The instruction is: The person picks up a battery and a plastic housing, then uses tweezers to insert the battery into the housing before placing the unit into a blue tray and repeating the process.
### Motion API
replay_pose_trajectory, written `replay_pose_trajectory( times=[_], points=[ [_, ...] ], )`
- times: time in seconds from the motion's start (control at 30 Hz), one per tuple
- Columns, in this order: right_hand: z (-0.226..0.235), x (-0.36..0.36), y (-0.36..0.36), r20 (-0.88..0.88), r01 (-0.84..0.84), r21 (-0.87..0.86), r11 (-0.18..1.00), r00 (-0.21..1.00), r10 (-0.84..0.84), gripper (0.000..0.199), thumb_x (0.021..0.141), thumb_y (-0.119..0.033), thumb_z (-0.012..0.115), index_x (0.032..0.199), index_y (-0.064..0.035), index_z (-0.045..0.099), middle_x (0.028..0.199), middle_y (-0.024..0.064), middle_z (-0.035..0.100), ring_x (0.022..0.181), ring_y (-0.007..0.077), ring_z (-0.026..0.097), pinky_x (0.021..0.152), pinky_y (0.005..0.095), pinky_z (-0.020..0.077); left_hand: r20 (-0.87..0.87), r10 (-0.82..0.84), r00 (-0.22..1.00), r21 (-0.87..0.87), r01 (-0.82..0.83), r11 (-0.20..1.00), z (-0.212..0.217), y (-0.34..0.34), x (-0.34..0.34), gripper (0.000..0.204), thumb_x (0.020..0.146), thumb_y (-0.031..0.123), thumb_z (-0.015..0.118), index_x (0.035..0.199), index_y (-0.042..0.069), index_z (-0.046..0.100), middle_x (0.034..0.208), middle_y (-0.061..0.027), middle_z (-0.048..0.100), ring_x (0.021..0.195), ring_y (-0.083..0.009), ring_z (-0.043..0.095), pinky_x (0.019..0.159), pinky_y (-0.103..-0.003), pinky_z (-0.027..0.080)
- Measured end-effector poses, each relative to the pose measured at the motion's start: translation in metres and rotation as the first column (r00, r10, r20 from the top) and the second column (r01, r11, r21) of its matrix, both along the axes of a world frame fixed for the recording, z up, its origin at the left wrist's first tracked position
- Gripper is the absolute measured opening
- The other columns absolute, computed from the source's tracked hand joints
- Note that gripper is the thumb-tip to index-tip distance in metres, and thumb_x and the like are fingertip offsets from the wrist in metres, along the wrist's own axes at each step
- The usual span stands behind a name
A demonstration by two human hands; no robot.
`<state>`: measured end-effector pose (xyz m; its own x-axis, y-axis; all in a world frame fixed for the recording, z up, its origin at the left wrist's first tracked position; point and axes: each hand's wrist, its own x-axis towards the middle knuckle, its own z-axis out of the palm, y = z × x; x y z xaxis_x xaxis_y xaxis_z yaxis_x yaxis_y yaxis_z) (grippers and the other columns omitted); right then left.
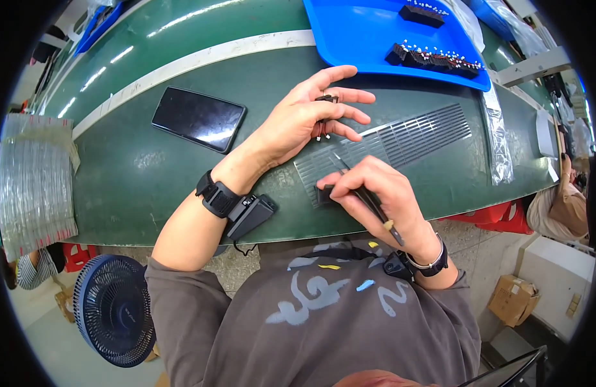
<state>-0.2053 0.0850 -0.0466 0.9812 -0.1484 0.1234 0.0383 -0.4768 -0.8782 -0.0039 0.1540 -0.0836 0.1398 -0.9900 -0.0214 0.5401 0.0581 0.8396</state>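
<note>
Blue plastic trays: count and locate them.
3: large tray beyond the bare left hand, top-left tray, top-right tray, all partly visible; more may be hidden.

One tweezer [377, 209], one phone [199, 119], one fan [115, 309]

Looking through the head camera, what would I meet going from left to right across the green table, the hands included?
Ribbed clear plastic bundle → dark phone → left hand → right hand with tweezers → long strip of clear plastic wrapping.
</note>
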Motion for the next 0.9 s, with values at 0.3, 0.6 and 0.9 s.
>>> replay_pose_trajectory(
  times=[0.3, 0.6, 0.9],
  points=[
    [-0.013, -0.017, -0.015, 0.189, 0.215, 0.011, 0.976, 0.959, -0.214, 0.018, 0.095, -0.014, 0.063, 0.105, 0.0016, 0.063, 0.094, 0.0091, 0.065, 0.103, 0.0169, 0.056, 0.083, 0.0312, 0.0467, 0.073, 0.018, 0.997, 0.046, -0.022, 0.999, 0.006, 0.000, -0.012, 0.050, 0.097, 0.012, 0.055, 0.144, 0.001, 0.040, 0.130, -0.0206, 0.057, 0.104, -0.0223, 0.065, 0.083, -0.031, 0.057],
    [-0.007, -0.067, -0.084, -0.184, 0.531, 0.439, 0.725, 0.843, -0.506, 0.017, 0.097, -0.016, 0.061, 0.102, 0.0006, 0.063, 0.085, 0.0029, 0.059, 0.077, 0.0087, 0.052, 0.073, 0.0232, 0.0424, 0.386, -0.010, 0.922, 0.236, -0.088, 0.968, 0.026, 0.000, -0.018, 0.043, 0.100, 0.016, 0.053, 0.140, 0.001, 0.045, 0.100, -0.0082, 0.061, 0.067, -0.0036, 0.044, 0.054, -0.018, 0.036],
    [-0.010, 0.000, -0.100, -0.234, 0.431, 0.360, 0.827, 0.900, -0.367, 0.017, 0.093, -0.018, 0.070, 0.086, -0.0047, 0.060, 0.077, -0.0008, 0.064, 0.067, 0.0034, 0.056, 0.062, 0.0195, 0.0439, 0.227, 0.086, 0.970, 0.152, -0.122, 0.981, 0.005, -0.010, -0.030, 0.035, 0.102, 0.018, 0.051, 0.133, 0.002, 0.049, 0.095, -0.0057, 0.065, 0.066, -0.0026, 0.043, 0.053, -0.018, 0.034]
  ],
)
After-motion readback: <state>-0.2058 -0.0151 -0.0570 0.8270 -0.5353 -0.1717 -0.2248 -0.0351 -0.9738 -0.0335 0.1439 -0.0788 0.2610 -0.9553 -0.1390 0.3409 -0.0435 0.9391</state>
